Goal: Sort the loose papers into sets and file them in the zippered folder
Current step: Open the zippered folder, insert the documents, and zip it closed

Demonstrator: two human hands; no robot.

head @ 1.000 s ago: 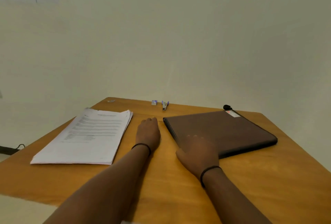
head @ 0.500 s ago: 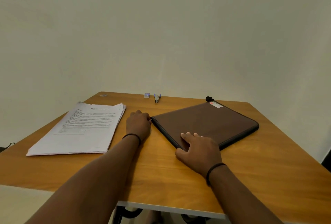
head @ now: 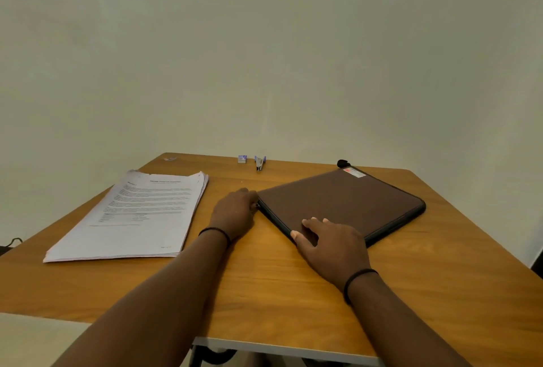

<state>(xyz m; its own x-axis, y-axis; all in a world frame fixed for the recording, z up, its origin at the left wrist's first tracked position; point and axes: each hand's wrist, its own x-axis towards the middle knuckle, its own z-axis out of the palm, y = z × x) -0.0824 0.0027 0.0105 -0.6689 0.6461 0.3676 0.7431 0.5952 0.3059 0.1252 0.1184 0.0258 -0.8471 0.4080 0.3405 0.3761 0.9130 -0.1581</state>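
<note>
Zippered folder point(head: 340, 205) lies closed on bench point(head: 264, 278), papers point(head: 138, 214) stacked left. Left hand point(head: 235, 214) curled at its corner, seemingly pinching the zipper pull; right hand point(head: 329, 243) flat, pressing the cover. Risk: folder skids if the press slackens.

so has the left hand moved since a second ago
Yes, slightly right: the left hand closed the gap to the folder, now touching its left corner.

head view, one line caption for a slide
Left hand at the folder corner, right hand pressing it, papers alongside.
</note>
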